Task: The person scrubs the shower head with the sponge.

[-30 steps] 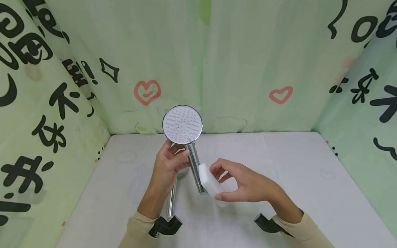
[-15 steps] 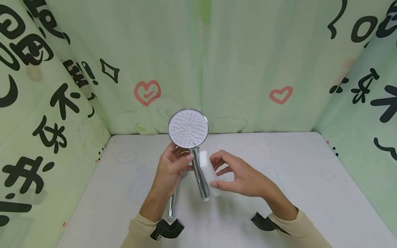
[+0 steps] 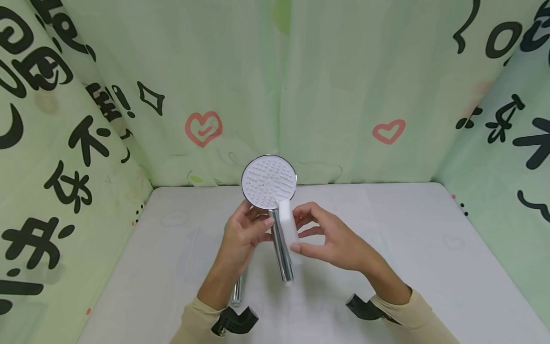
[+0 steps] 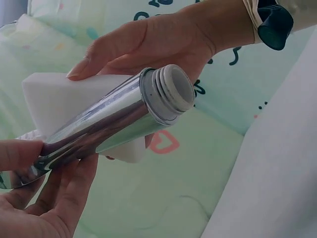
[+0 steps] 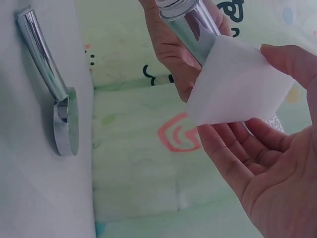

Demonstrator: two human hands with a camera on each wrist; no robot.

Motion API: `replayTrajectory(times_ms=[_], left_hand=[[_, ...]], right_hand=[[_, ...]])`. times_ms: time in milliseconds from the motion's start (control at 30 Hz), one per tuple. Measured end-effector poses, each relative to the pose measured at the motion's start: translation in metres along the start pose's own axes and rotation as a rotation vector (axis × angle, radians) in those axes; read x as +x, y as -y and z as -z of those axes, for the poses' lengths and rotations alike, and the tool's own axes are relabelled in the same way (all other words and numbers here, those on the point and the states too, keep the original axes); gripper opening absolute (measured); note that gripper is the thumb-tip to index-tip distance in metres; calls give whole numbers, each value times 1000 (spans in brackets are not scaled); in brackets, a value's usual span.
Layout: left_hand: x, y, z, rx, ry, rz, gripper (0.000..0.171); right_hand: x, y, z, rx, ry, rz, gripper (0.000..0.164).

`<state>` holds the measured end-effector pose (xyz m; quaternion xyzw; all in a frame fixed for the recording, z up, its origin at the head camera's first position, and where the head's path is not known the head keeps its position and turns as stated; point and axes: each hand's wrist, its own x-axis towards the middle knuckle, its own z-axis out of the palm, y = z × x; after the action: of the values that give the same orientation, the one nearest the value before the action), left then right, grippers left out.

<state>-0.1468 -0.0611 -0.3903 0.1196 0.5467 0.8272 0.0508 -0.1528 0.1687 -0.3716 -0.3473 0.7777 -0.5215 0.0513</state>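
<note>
My left hand [image 3: 247,231] grips a chrome shower head [image 3: 269,181] by the upper handle, its white nozzle face toward me. The handle slants down, and its threaded end [image 4: 173,89] shows in the left wrist view. A white sponge block [image 5: 240,82] is pinched between the thumb and fingers of my right hand [image 3: 335,236]. The sponge lies along the right side of the handle, its top edge overlapping the bottom of the nozzle face in the head view. The left hand's fingertips behind the handle are partly hidden.
A second chrome shower head [image 5: 42,59] lies on the white table [image 3: 386,286], mostly hidden behind my left forearm in the head view. A green curtain [image 3: 335,95] with black characters and red hearts stands around the table's back and sides.
The shower head in my left hand has shifted right and slightly down. The sponge has slid up the handle from its lower end toward the nozzle face and turned more upright.
</note>
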Motion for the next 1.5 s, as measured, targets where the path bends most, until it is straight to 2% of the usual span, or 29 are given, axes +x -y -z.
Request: replayTrajectory(times_ms=[300, 600, 1033, 1233, 1500], left_hand=[[-1, 2, -2, 30, 31, 8, 53], [-1, 0, -2, 45, 25, 18, 54], [3, -5, 0, -2, 23, 17, 50], [4, -7, 1, -16, 9, 14, 48], [5, -7, 2, 0, -24, 12, 44]], right_hand=[[0, 3, 2, 11, -35, 10, 49], [-2, 3, 1, -83, -21, 36, 50], [-8, 5, 0, -215, 17, 46, 51], [-11, 9, 0, -297, 13, 102, 55], [-17, 16, -2, -472, 11, 196, 57]])
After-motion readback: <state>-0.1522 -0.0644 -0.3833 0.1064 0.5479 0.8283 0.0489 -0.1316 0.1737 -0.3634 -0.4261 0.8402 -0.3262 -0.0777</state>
